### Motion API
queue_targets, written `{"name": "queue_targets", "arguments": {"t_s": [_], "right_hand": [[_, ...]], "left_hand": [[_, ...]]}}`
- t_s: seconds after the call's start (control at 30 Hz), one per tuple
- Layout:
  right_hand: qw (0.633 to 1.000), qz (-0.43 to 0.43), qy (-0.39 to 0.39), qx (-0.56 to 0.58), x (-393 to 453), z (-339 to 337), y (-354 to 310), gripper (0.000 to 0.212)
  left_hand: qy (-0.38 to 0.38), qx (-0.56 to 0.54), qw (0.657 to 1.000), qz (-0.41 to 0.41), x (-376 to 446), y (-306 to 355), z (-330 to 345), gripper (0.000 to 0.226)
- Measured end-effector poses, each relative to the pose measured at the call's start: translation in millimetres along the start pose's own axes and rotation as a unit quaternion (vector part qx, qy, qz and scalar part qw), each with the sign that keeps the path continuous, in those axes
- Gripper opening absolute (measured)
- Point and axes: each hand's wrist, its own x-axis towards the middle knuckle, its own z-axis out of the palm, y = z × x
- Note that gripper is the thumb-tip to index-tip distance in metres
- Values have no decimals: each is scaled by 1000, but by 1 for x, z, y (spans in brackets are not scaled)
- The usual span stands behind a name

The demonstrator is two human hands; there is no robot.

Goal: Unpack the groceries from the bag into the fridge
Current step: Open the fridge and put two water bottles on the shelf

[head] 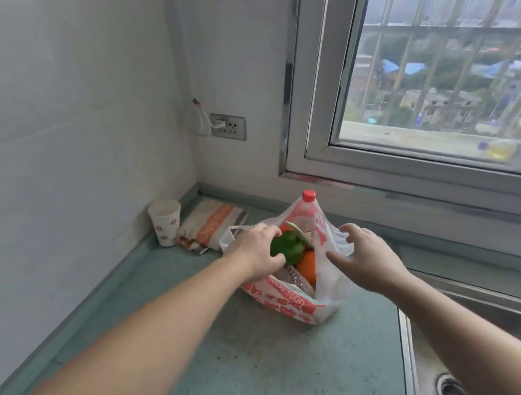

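Looking down through the head camera, we saw our left hand [257, 253] curled round a green bell pepper [286, 248] at the mouth of the thin plastic grocery bag [287, 303], which stood on the green bench [253, 370] below the window [436, 86]. That grip was closed on the pepper, fingers behind it and thumb in front. Our right hand [363, 263] had its grip spread, fingers relaxed and holding nothing, just beside the bag's right wall; we could not tell whether it touched the film.

We judged the pepper light, firm and smooth-skinned, so a wrap round its body suited it. An orange [308, 269] lay below it, round and likely to roll once freed. A red-capped bottle [306, 214] stood upright at the back, probably the heaviest item, best taken by the body under the neck. The bag was limp and would sag or tip without a steadying hand.

A paper cup [164, 222] and a folded cloth [210, 229] sat in the corner, and a sink [464, 372] lay to the right. No fridge was in view.
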Motion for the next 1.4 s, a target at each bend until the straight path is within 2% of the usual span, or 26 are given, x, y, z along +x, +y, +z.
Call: {"name": "queue_targets", "arguments": {"t_s": [0.13, 0.37, 0.6, 0.7, 0.87, 0.97, 1.1, 1.23, 1.4], "right_hand": [[1000, -11, -12, 22, 25, 23, 0, 56], [995, -35, -51, 77, 55, 63, -3, 27], [993, 21, -61, 95, 85, 110, 5, 11], [991, 57, -85, 82, 90, 126, 12, 10], [985, 103, -120, 63, 92, 142, 21, 9], [976, 116, -184, 2, 89, 153, 22, 14], [972, 102, -198, -74, 86, 164, 20, 22], [955, 71, -238, -161, 79, 165, 15, 59], [959, 46, -194, -202, 66, 175, 10, 62]], "left_hand": [[-5, -18, 1000, -10, 22, 0, 9, 54], [22, -91, 996, 2, 76, 6, 21, 47], [82, -98, 991, 42, 136, 12, 40, 50], [81, -113, 989, 42, 151, 10, 44, 52], [75, -112, 986, 93, 169, 7, 49, 50], [87, -119, 983, 113, 172, 10, 50, 39], [90, -99, 980, 148, 171, 11, 52, 36], [82, -107, 977, 165, 168, 6, 50, 35], [62, -111, 980, 155, 162, -2, 47, 35]]}}
